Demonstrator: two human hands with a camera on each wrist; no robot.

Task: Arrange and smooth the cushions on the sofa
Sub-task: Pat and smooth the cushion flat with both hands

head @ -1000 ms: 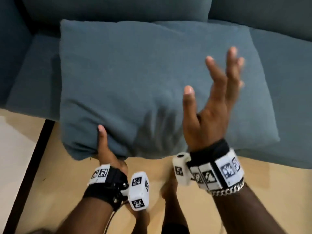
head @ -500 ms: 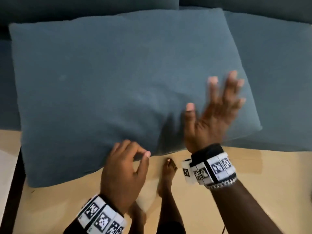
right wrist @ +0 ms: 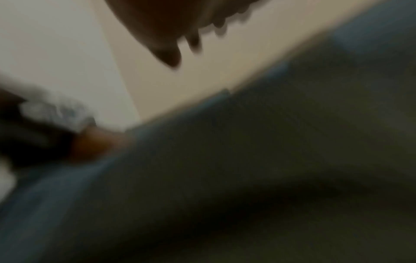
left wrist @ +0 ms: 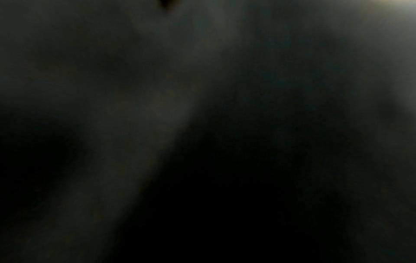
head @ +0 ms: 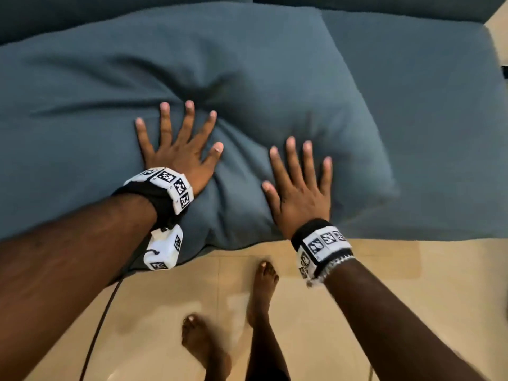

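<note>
A large blue-grey cushion (head: 110, 86) lies flat on the sofa seat (head: 428, 111), its front edge overhanging the floor. My left hand (head: 178, 144) presses flat into the cushion's middle with fingers spread, and creases fan out from it. My right hand (head: 299, 182) lies flat on the cushion nearer its front edge, fingers straight and spread. The left wrist view is dark and shows nothing clear. The right wrist view is blurred: cushion fabric (right wrist: 270, 178) fills the lower part, and my left wrist shows at the left edge.
The sofa backrest (head: 357, 6) runs along the top. Tan tiled floor (head: 384, 270) lies in front of the sofa, with my bare feet (head: 264, 281) standing on it. A black cable (head: 101, 320) hangs from the left wrist camera.
My left hand let go of the cushion's front edge and now presses flat on its top. My right hand came down from the air and lies flat on the cushion. The cushion is dented and creased.
</note>
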